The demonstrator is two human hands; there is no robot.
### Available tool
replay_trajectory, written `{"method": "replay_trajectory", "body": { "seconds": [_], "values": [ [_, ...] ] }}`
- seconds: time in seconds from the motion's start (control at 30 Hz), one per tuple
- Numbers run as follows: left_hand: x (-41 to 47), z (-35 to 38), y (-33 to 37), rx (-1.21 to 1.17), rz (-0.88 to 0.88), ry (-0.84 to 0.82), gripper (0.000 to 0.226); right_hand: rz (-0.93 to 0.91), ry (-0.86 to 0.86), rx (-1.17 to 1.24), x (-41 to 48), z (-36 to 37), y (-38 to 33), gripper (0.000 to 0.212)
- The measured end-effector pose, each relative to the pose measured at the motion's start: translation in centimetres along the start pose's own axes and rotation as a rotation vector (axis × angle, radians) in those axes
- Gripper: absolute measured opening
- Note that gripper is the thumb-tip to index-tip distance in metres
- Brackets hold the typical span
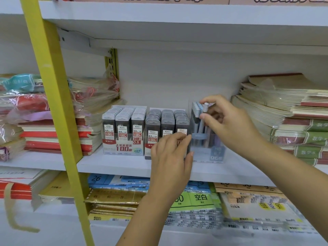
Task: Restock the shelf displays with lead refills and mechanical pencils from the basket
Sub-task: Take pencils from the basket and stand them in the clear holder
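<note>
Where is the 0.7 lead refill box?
Head view, mid-shelf: the 0.7 lead refill box stands between the 0.5 box, left, and the pencil display, right.

— Where does the camera sit?
— On the person's head. It is one wide-angle view, facing forward and a little down at the middle shelf (pixel 113 166).
— How near?
— Within arm's reach. The left hand (pixel 171 153) and right hand (pixel 229 121) enter from the lower right, and the upper shelf (pixel 177 13) bows at the frame's edge.
</note>
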State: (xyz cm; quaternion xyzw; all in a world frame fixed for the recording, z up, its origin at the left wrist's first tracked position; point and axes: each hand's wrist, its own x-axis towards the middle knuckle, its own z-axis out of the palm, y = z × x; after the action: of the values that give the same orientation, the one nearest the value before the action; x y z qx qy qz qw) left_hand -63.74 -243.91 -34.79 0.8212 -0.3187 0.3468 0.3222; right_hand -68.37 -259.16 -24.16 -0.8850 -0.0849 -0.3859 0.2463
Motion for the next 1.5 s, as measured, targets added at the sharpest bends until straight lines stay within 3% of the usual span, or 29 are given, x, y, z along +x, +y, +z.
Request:
{"method": "replay_trajectory", "body": {
  "seconds": [0.4, 0.53, 0.67, 0.83, 0.93, 1.0, 1.07, 1.23, 1.5],
  "values": [
    [-0.1, 0.2, -0.3, -0.032, -0.01, -0.036, 0.047, 0.021, 0.071, 0.042, 1.1, 0.7, 0.2, 0.03],
    [0.0, 0.2, -0.4, -0.039, -0.009, -0.049, 0.049, 0.023, 0.045, -0.097, 1.3, 1.2, 0.2, 0.029],
    [-0.1, 0.0, -0.6, -0.06, 0.002, -0.061, 0.047, -0.094, 0.159, -0.469, 0.6, 1.8, 0.5, 0.031],
    [0.6, -1.5, -0.2, -0.209, -0.012, -0.097, 0.045, 0.022, 0.166, -0.458, -1.2, 2.8, 1.2, 0.046],
    [1.8, -3.4, -0.5, -0.153, 0.049, -0.006, 0.045, 0.015, 0.198, -0.398, -1.8, 2.5, 1.4, 0.053],
    [3.2, -4.3, -1.4, 0.022, 0.11, 0.02, 0.052, 0.013, 0.114, -0.406, -1.2, 2.1, 1.8, 0.059],
    [4.8, -5.0, -2.2, 0.167, 0.15, -0.072, 0.062, 0.044, -0.026, -0.425, -0.3, 2.0, 2.2, 0.067],
    [7.1, -4.8, -3.8, 0.275, 0.217, -0.262, 0.062, 0.002, -0.147, -0.414, 0.7, 1.8, 3.3, 0.068],
    [6.9, -4.1, -3.6, 0.282, 0.256, -0.118, 0.055, -0.016, -0.153, -0.419, 0.9, 1.6, 3.4, 0.06]
  ]
}}
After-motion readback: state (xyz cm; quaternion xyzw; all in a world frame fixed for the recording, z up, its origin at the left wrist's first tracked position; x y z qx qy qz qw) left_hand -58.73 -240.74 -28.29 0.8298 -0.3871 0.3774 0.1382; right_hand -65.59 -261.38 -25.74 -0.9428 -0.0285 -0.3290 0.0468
